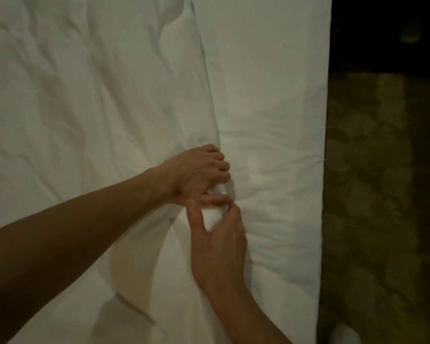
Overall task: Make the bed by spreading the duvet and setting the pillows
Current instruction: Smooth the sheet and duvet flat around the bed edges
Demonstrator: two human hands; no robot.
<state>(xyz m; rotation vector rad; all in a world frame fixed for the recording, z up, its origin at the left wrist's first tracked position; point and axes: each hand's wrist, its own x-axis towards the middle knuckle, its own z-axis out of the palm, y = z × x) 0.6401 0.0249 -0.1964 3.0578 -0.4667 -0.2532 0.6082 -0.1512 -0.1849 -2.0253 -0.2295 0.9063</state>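
A white duvet (85,100) covers the left part of the bed, and its edge runs down the middle from the top to my hands. Both hands hold that edge side by side. My left hand (196,172) grips a bunched fold of it with curled fingers. Just below, my right hand (219,239) pinches the same fold between thumb and fingers. To the right of the edge lies the bare white sheet (271,95). No pillows are in view.
The bed's right side (322,194) drops to a dark patterned carpet (372,194). A white slipper or shoe tip (344,333) shows on the floor at the bottom right. A pale blurred object (410,36) lies in the dark at the top right.
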